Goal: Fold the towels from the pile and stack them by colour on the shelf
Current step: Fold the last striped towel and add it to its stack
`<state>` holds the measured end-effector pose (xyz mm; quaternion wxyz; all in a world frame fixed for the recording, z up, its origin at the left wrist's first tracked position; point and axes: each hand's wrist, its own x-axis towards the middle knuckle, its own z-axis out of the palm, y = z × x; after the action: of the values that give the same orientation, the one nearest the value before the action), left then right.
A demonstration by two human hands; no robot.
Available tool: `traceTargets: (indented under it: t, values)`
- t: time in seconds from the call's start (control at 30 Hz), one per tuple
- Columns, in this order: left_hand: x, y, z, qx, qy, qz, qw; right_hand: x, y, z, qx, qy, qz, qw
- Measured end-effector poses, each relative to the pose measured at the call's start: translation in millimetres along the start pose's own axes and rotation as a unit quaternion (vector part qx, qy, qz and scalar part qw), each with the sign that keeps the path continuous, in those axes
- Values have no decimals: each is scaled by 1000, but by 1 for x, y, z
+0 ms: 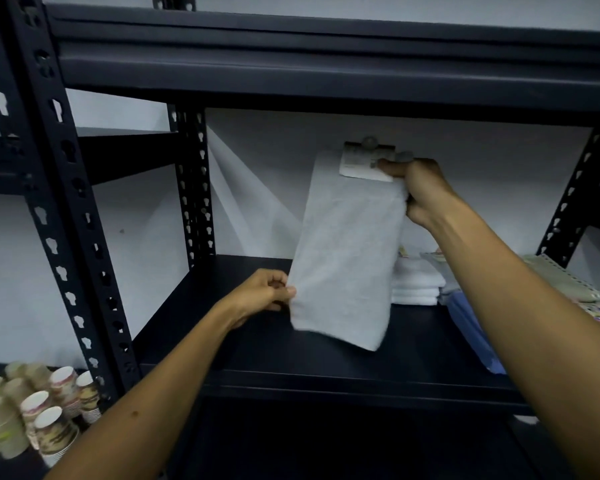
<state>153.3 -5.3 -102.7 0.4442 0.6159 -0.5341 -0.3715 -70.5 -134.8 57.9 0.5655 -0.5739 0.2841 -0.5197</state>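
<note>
Towel (347, 251) pinched btwn both hands

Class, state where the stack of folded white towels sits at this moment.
In the head view, the white towel stack sits on the dark shelf, right of centre, behind the held grey towel and left of the blue cloth.

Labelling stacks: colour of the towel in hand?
White towel, held by left hand and right hand; head view.

Head-worn view, facing forward, close to dark shelf (257, 344)
</note>
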Motion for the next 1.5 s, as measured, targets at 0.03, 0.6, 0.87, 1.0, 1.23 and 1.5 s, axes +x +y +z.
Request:
traceTargets:
  t: [0.03, 0.6, 0.87, 1.0, 1.23, 1.5]
  values:
    - [4, -4, -1, 27, 12, -12, 1000, -1, 1, 2, -5, -8, 5, 1000]
    - [-6, 111, 1, -229, 101, 201, 947, -15, 3, 28, -109, -150, -42, 982]
    - [6, 99, 14, 84, 415, 393, 816, -35, -6, 58, -446, 15, -238, 863]
    - [7, 91, 18, 206, 448, 456, 741, -51, -22, 69, -401, -79, -65, 910]
    - [1, 69, 27, 197, 279, 465, 817, -37, -13, 54, -312, -130, -50, 940]
    - [5, 69, 8, -143, 104, 291, 940, -48, -35, 22, -269, -319, -95, 904]
